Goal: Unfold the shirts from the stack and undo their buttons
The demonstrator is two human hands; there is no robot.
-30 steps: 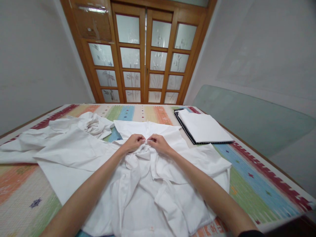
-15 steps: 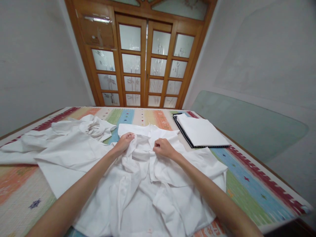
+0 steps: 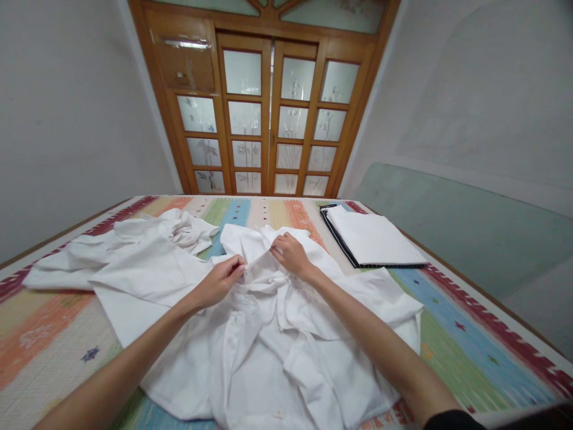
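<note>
A crumpled white shirt (image 3: 277, 334) lies spread on a striped, many-coloured bedcover (image 3: 452, 325) in front of me. My left hand (image 3: 219, 280) pinches a fold of the shirt near its collar, fingers closed on the cloth. My right hand (image 3: 290, 253) grips the cloth a little farther away, also closed on it. Both hands hold the collar area (image 3: 257, 263) slightly lifted between them.
More rumpled white garments (image 3: 134, 251) lie to the left. A neatly folded white cloth on a dark folded one (image 3: 373, 239) sits at the back right. Wooden doors with frosted glass panes (image 3: 264, 113) stand beyond the bed; a pale green headboard panel (image 3: 470, 227) runs along the right.
Both hands have shifted along the collar: the left hand moved nearer to me and lower, the right hand moved farther away and up, raising the cloth between them.
</note>
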